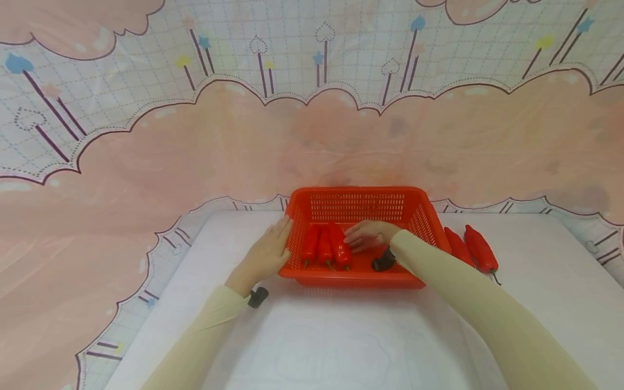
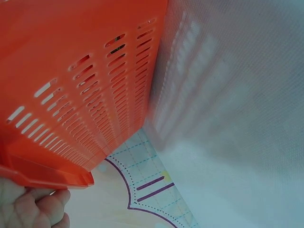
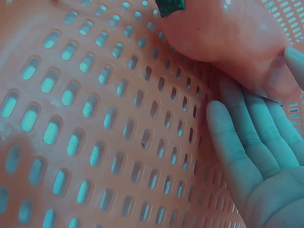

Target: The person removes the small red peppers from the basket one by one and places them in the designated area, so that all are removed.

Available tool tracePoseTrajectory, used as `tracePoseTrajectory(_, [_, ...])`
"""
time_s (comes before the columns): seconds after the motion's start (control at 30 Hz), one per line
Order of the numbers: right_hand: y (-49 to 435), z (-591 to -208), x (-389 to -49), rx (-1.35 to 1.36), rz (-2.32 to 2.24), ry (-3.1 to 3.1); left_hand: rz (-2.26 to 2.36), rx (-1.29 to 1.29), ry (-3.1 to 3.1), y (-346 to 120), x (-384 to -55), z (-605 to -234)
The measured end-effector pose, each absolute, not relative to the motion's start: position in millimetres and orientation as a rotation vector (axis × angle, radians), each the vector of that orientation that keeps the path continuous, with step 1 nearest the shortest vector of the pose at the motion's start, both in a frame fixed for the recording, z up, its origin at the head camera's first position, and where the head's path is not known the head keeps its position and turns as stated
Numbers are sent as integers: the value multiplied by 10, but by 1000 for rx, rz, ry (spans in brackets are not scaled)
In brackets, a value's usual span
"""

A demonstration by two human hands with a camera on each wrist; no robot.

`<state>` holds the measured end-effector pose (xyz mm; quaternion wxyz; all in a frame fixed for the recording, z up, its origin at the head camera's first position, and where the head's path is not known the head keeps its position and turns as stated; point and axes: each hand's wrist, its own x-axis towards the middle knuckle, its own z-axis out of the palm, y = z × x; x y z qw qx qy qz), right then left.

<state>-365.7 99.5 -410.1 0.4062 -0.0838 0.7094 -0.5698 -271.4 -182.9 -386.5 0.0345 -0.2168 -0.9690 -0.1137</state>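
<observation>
Here, three red peppers (image 1: 325, 246) are lying side by side in the basket (image 1: 361, 282); the right hand (image 1: 369, 234), fingers extended, is reaching just beside the rightmost, while the left hand (image 1: 265, 252), fingers straight, is touching the basket's left rim.

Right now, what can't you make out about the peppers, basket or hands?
Head: lower end of the outside red pepper nearest the basket, hidden by the right sleeve.
Left wrist: part of the left hand, cut off by the lower-left corner.
Right wrist: stem tip of the inside pepper, cut off by the top edge.
</observation>
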Motion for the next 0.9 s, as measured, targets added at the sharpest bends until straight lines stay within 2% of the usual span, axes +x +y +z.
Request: tracePoseTrajectory(0.9, [950, -4109, -3657, -278, -1314, 1777, -337, -679, -2977, -1826, -2713, -3857])
